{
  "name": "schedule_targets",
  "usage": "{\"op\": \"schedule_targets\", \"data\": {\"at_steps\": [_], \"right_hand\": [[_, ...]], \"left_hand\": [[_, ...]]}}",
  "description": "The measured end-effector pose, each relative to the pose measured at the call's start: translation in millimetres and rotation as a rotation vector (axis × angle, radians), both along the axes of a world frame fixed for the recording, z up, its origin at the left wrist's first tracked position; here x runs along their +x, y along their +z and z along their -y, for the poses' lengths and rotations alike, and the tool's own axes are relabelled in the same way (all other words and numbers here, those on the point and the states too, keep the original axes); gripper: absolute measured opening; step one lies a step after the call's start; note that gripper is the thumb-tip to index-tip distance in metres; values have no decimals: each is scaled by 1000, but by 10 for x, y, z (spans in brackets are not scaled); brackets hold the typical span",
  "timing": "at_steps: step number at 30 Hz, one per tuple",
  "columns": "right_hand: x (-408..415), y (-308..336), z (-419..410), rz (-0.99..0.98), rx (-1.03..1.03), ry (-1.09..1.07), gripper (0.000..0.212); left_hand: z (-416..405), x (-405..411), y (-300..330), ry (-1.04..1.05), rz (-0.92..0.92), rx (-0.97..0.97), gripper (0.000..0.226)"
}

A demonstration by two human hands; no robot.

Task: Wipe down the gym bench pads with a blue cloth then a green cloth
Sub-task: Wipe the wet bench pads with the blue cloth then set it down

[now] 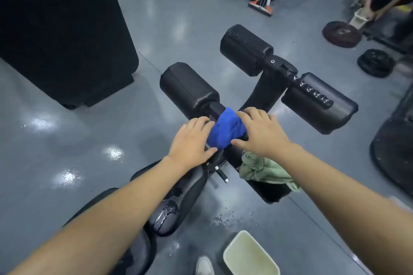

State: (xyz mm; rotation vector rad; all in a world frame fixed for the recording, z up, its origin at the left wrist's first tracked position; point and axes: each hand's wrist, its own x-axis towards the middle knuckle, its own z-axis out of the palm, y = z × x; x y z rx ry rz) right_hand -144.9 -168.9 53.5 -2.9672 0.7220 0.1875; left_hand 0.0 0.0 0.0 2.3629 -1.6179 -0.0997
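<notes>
Both of my hands are on the blue cloth (225, 128), which is bunched over the central bar of the bench frame, between the near left roller pad (190, 87) and the pad under my right forearm. My left hand (192, 140) lies flat with the fingers loosely spread, its fingertips pressing the cloth's left edge against the bar. My right hand (261, 131) is cupped over the cloth's right side, fingers spread and thumb tucked along its lower edge; neither hand pinches the cloth, both press it down. The green cloth (266, 169) lies crumpled just below my right wrist, draped on the near right pad, and is not held. I judge the first step, the blue-cloth pass, to be in hand, with the work at the junction rather than on a pad face. The far pair of roller pads (245, 49) shows no cloth on it; whether it is clean I cannot tell. The seat pad (176, 203) beneath my left forearm carries a wet streak, and droplets lie on the floor (89, 140) near a pale basin (248, 254). The next move calls for gathering the blue cloth under one palm and drawing it outward along a pad with firm, even pressure, and keeping the green cloth from sliding off meanwhile.
</notes>
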Motion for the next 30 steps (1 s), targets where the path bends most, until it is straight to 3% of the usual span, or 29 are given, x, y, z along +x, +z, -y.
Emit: {"op": "schedule_targets", "data": {"at_steps": [7,19,30], "right_hand": [[227,-366,309,-66,193,125,90],[346,-339,185,88,194,125,50],[711,-169,-1069,166,144,223,49]], "left_hand": [[301,-11,-239,71,-170,86,85],[200,7,-137,95,-240,-30,49],[-1149,349,64,172,-153,-86,49]]}}
